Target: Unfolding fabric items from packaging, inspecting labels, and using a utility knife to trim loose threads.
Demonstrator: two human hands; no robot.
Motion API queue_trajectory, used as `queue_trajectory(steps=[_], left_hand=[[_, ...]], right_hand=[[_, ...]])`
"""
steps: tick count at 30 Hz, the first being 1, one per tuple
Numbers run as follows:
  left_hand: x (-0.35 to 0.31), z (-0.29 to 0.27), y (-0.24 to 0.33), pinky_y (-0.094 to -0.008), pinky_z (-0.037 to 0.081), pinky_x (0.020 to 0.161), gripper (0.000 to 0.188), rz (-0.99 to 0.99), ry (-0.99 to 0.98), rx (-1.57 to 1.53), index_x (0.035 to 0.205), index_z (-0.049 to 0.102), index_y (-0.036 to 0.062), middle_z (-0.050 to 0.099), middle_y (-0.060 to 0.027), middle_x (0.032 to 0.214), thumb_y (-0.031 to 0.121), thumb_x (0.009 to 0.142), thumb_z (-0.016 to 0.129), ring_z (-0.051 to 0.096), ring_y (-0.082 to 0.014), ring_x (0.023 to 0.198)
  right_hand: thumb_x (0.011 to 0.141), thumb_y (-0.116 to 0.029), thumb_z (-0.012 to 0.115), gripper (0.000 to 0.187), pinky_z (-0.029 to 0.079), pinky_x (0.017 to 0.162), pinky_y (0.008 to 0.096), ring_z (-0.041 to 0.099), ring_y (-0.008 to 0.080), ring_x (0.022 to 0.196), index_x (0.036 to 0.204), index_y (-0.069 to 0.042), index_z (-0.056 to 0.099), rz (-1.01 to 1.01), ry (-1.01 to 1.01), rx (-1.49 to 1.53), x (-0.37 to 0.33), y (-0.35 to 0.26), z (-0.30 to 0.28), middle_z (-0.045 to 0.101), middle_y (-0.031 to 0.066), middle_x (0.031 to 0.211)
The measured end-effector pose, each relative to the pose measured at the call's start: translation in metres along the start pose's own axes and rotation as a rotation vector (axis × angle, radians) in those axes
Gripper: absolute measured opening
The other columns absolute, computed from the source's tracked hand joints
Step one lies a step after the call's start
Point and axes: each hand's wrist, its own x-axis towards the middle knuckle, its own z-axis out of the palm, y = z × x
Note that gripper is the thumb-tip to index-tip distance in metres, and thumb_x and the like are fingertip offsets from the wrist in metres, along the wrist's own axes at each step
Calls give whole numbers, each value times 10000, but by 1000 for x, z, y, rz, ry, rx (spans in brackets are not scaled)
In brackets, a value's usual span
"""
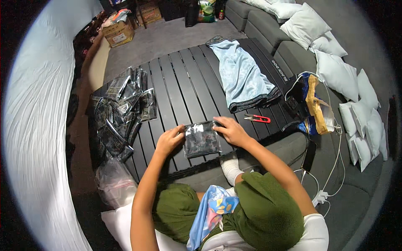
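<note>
Black slatted table forms the work surface. Left hand and right hand each pinch one upper corner of a flat, dark-patterned packet in glossy clear plastic, positioned between the fingers. Expect low weight, soft contents and a slippery film; grip at the side edges. Beyond the right fingers: red-handled metal snips, then dark-edged light-blue cloth. Beyond the left fingers: heaped dark plastic-wrapped packets.

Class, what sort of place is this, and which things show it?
Probably a living room doubling as workspace: a grey sofa lined with white pillows stands beside a slatted table bearing dark plastic-wrapped packets.
</note>
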Motion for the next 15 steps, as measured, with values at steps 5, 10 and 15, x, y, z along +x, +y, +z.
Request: queue_trajectory(steps=[5,10,15], left_hand=[[0,-4,1,-298,451,748,176,7,12,38,812,529,135,515,-19,1132,122,665,626,549,-212,842],[-6,-16,-6,-362,368,796,161,-125,108,118,764,574,165,502,-22,1107,151,640,677,451,-237,961],[13,-33,-1,-400,353,876,222,-355,47,93,946,595,141,489,-99,1150,109,727,606,452,-294,1019]], right_hand=[[713,-57,579,329,327,894,380,402,266,1083,1021,-167,614,48,-53,-104,-4,2,-8,454,58,1238],[695,-45,576,341,319,894,386,393,267,1085,1007,-175,621,47,-23,-76,-7,6,-7,456,57,1229],[719,-44,567,293,313,909,391,384,275,1140,997,-121,612,86,36,-52,-3,-1,-13,454,87,1225]])
